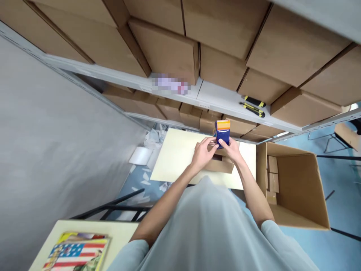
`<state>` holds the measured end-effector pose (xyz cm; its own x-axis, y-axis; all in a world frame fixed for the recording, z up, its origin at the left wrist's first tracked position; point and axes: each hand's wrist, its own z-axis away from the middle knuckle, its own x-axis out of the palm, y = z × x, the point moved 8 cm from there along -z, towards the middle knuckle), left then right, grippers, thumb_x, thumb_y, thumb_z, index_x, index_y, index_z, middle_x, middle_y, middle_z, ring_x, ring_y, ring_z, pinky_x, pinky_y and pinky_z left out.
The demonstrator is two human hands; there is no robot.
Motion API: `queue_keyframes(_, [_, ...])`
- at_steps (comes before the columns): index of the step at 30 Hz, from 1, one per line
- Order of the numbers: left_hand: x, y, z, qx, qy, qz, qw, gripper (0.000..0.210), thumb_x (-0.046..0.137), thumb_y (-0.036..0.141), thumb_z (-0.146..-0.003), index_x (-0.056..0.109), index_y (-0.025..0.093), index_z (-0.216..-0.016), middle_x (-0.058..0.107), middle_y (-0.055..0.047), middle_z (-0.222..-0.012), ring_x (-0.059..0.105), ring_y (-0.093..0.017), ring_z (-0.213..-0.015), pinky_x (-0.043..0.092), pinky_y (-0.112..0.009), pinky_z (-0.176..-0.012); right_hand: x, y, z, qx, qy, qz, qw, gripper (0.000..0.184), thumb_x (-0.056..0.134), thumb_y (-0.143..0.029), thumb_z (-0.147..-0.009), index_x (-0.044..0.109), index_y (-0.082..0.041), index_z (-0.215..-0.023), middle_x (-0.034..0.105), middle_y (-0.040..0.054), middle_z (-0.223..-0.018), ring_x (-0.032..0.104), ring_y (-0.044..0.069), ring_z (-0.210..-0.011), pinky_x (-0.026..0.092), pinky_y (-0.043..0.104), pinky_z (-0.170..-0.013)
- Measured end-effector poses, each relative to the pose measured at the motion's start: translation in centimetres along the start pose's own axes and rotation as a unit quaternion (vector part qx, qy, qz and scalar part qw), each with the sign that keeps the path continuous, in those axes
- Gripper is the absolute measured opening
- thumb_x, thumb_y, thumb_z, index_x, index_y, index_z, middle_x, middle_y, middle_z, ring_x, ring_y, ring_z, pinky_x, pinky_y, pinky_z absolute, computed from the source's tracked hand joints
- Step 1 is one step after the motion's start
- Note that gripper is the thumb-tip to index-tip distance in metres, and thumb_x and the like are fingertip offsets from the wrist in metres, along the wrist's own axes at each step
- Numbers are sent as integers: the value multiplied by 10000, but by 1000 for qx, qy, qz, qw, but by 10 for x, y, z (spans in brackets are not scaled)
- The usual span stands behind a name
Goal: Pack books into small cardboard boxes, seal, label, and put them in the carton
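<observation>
A small dark blue box with an orange and white end (223, 134) is held up over the pale table (175, 158). My right hand (231, 150) grips its right side, thumb across the front face. On its lower left, my left hand (203, 153) is closed with fingertips against the box; its far fingers are partly hidden. Directly beneath both hands sits an open brown carton (218, 166), its inside mostly covered from view.
A large open carton (299, 184) with several small brown boxes (272, 175) stands at the right. Ahead, a grey shelf (220, 98) bears brown cartons and black-yellow utility knives (254, 110). Paper scraps (145, 177) litter the floor; a flag-print magazine (77, 254) lies at lower left.
</observation>
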<state>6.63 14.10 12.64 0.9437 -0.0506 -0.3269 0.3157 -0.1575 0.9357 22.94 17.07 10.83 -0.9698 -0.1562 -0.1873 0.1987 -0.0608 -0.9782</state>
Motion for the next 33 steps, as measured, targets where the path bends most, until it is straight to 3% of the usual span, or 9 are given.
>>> queue_keyframes(5, [13, -29, 70, -84, 5, 104, 991, 343, 672, 396, -1009, 743, 225, -1298, 713, -105, -1297, 793, -233, -1056, 662, -418, -1042, 33, 38, 65, 94, -13, -90, 991, 668, 733, -808, -855, 757, -216, -1165, 809, 81, -1134, 737, 285, -1127, 575, 429, -1063])
queue_keyframes(10, [11, -34, 102, -130, 8, 134, 982, 364, 678, 444, -1005, 759, 221, -1282, 693, -117, -1307, 772, -241, -1128, 662, -424, -1071, 47, 49, 89, 123, -2, -93, 988, 652, 733, -825, -847, 738, -213, -1071, 801, 76, -1052, 743, 267, -1000, 605, 411, -976])
queue_keyframes(14, [-9, -22, 103, -126, 3, 151, 981, 407, 697, 482, -1002, 732, 239, -1326, 720, -103, -1300, 762, -246, -1178, 647, -429, -1099, 44, 31, 95, 92, -15, -36, 995, 618, 749, -795, -864, 724, -223, -1097, 789, 71, -1057, 730, 263, -970, 615, 396, -910])
queue_keyframes(18, [-57, -9, 91, -104, 62, 111, 986, 411, 664, 508, -1028, 709, 272, -1361, 721, -95, -1308, 726, -253, -1254, 637, -414, -1088, 41, 5, 102, 60, -62, 35, 996, 572, 786, -697, -904, 724, -240, -1242, 795, 68, -1114, 728, 274, -988, 616, 411, -912])
queue_keyframes(21, [-77, 4, 79, -69, 33, 81, 994, 377, 678, 526, -1017, 756, 277, -1288, 721, -88, -1295, 733, -243, -1199, 655, -388, -1021, 41, -8, 109, 50, -107, 87, 989, 548, 787, -650, -932, 713, -272, -1321, 793, 68, -1193, 731, 293, -1038, 609, 433, -942])
queue_keyframes(28, [-88, 10, 70, -57, -33, 95, 993, 297, 713, 488, -1005, 818, 252, -1150, 773, -70, -1123, 749, -192, -947, 654, -316, -845, 40, -23, 116, 36, -151, 179, 972, 533, 778, -626, -953, 715, -284, -1358, 789, 88, -1253, 739, 328, -1090, 590, 455, -976])
queue_keyframes(33, [-90, 6, 70, -66, -71, 109, 989, 310, 735, 507, -990, 820, 250, -1141, 790, -61, -1089, 736, -192, -909, 638, -306, -816, 43, -31, 118, 46, -155, 205, 965, 515, 788, -654, -929, 749, -272, -1272, 800, 98, -1187, 743, 343, -1070, 591, 460, -959])
